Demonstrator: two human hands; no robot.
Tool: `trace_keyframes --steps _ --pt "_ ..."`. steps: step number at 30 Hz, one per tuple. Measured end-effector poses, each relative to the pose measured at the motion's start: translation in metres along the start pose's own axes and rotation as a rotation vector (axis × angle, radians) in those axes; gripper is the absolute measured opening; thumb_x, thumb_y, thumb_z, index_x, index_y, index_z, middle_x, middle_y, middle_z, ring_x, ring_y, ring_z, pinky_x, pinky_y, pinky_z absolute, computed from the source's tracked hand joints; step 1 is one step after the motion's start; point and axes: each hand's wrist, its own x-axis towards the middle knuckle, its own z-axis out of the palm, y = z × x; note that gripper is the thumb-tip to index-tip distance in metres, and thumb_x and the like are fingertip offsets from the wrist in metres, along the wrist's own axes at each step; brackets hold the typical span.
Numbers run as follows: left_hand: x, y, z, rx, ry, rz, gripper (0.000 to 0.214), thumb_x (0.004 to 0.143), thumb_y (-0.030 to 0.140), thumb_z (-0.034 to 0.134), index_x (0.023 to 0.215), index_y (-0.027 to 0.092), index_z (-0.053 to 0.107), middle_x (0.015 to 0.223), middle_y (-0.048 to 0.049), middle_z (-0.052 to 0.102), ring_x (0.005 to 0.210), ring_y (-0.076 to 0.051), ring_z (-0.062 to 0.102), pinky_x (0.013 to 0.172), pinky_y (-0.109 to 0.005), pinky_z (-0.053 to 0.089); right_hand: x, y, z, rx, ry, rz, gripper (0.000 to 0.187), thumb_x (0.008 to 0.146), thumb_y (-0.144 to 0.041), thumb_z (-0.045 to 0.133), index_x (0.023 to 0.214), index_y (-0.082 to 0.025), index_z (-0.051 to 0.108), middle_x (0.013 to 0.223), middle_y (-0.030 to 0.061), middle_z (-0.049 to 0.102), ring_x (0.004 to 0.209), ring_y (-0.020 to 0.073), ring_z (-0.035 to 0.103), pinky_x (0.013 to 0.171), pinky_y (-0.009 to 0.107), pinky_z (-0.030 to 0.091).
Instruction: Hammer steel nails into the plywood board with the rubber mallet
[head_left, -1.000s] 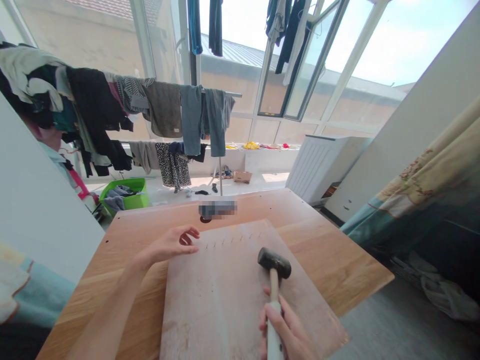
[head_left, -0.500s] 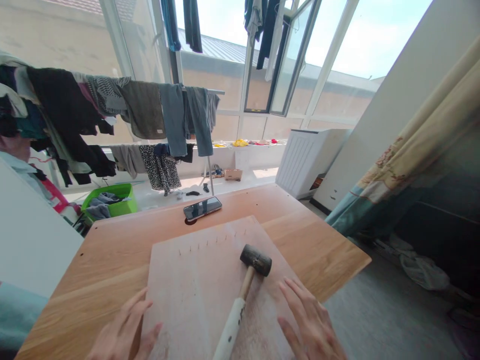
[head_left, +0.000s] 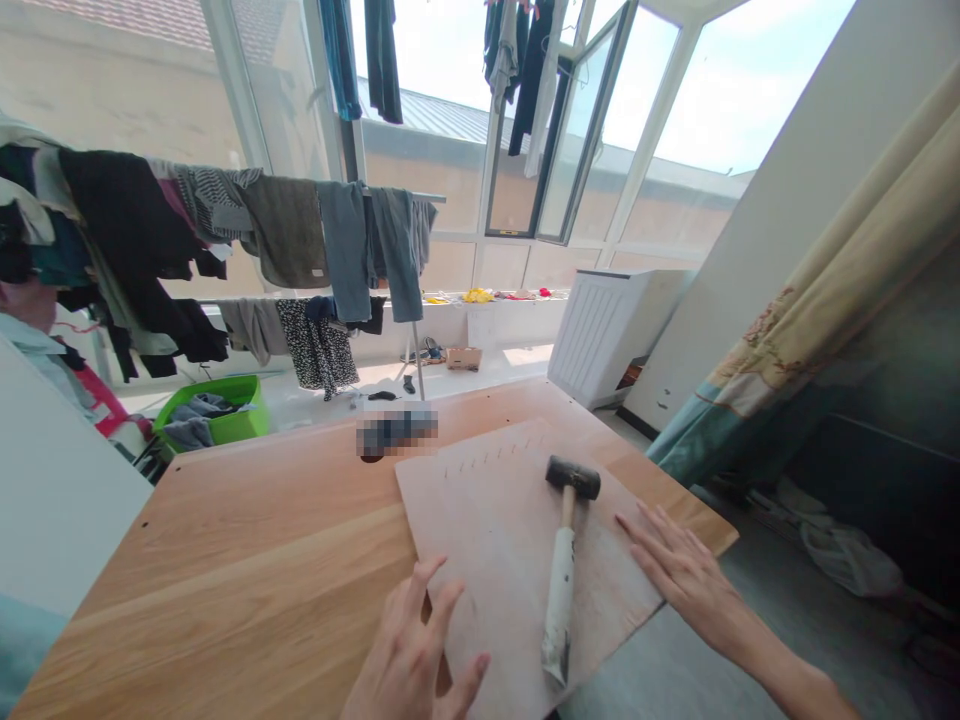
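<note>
A pale wooden board [head_left: 495,540] lies on the wooden table [head_left: 247,560], with a row of small nails along its far edge. A mallet [head_left: 564,565] with a black head and a whitish handle rests on the board. My left hand [head_left: 412,655] lies flat on the board's near left edge, fingers spread. My right hand [head_left: 679,565] is open too, fingers stretched out on the board's right edge, a little right of the mallet. Neither hand holds anything.
A blurred phone-sized object [head_left: 396,432] lies at the table's far side. Behind stand a rack of hanging clothes [head_left: 300,230], a green laundry basket [head_left: 217,410] and a white radiator [head_left: 607,325]. A curtain [head_left: 832,300] hangs at the right; a person's sleeve shows at the left edge.
My right hand let go of the mallet, which now lies on the board. Both hands went flat to the board's edges, and the board slid right across the table.
</note>
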Motion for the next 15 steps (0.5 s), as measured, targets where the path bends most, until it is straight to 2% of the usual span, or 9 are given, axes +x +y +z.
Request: trace_keyframes --steps 2,4,6,8,10,15 --pt "0.028 0.011 0.004 -0.036 -0.142 0.035 0.041 0.093 0.044 0.060 0.130 0.026 0.059 0.151 -0.0130 0.049 0.129 -0.032 0.057 0.102 -0.046 0.055 0.014 0.040 0.000 -0.020 -0.002 0.051 0.056 0.100 -0.047 0.030 0.144 -0.027 0.057 0.157 0.0099 0.047 0.144 0.0332 0.043 0.112 0.055 0.043" --pt "0.050 0.018 0.010 -0.036 -0.257 0.064 0.042 0.097 0.044 0.054 0.135 0.027 0.056 0.153 -0.0118 0.048 0.138 -0.035 0.048 0.109 -0.056 0.047 0.023 0.070 0.000 -0.039 0.001 0.064 0.053 0.098 -0.043 0.031 0.138 -0.028 0.062 0.150 0.0077 0.056 0.140 0.0317 0.049 0.112 0.053 0.044" --pt "0.066 0.021 0.016 -0.027 -0.336 0.094 0.046 0.099 0.047 0.049 0.142 0.028 0.052 0.154 -0.0104 0.049 0.145 -0.038 0.038 0.112 -0.066 0.037 0.028 0.088 0.000 -0.057 0.006 0.070 0.051 0.097 -0.037 0.030 0.131 -0.029 0.067 0.143 0.0066 0.063 0.136 0.0311 0.053 0.110 0.053 0.047" --pt "0.077 0.022 0.021 -0.044 -0.380 0.125 0.050 0.101 0.050 0.044 0.146 0.028 0.047 0.155 -0.0094 0.047 0.148 -0.038 0.033 0.115 -0.069 0.030 0.030 0.094 0.003 -0.073 0.017 0.067 0.049 0.095 -0.034 0.030 0.124 -0.029 0.070 0.141 0.0078 0.065 0.134 0.0313 0.055 0.108 0.054 0.048" --pt "0.084 0.022 0.025 -0.078 -0.397 0.135 0.052 0.102 0.053 0.040 0.147 0.027 0.045 0.155 -0.0085 0.047 0.148 -0.034 0.033 0.117 -0.066 0.029 0.030 0.093 0.007 -0.088 0.030 0.059 0.047 0.093 -0.032 0.032 0.121 -0.028 0.070 0.141 0.0085 0.064 0.134 0.0315 0.054 0.109 0.055 0.047" --pt "0.086 0.021 0.029 -0.076 -0.348 0.135 0.053 0.104 0.052 0.035 0.147 0.023 0.046 0.149 -0.0086 0.055 0.147 -0.029 0.038 0.120 -0.061 0.029 0.028 0.088 0.012 -0.127 0.074 0.085 0.048 0.093 -0.036 0.033 0.127 -0.029 0.066 0.139 0.0087 0.065 0.131 0.0344 0.056 0.103 0.055 0.050"
